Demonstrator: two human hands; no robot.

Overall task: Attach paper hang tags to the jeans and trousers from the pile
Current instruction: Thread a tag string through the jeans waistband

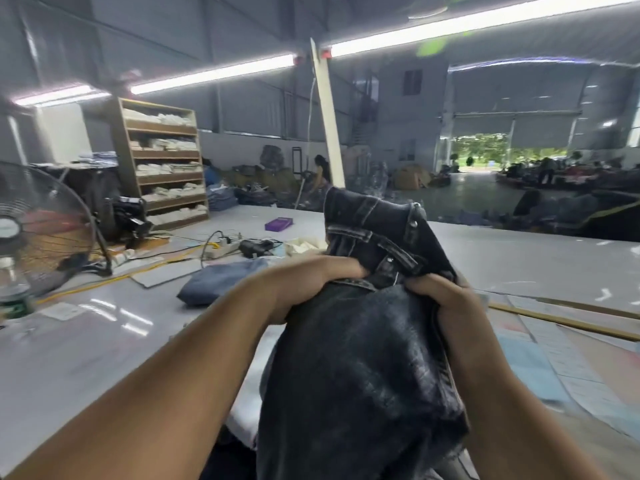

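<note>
Black denim jeans [363, 341], bunched at the waistband, hang above the near surface [86, 341] as my left hand [311, 282] and right hand [440, 299] clench them tight; no tag shows, and crumpled cloth could hide the belt loop.

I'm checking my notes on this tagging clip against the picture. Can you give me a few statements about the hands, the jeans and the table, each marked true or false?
1. Both hands grip the dark jeans near the waistband. True: left hand, right hand.
2. A purple box lies on the table. True.
3. The fan stands on the person's right. False: it stands at the left edge.
4. A folded blue garment lies on the table left of the hands. True.
5. A paper hang tag dangles from the waistband. False: none is visible.
</note>
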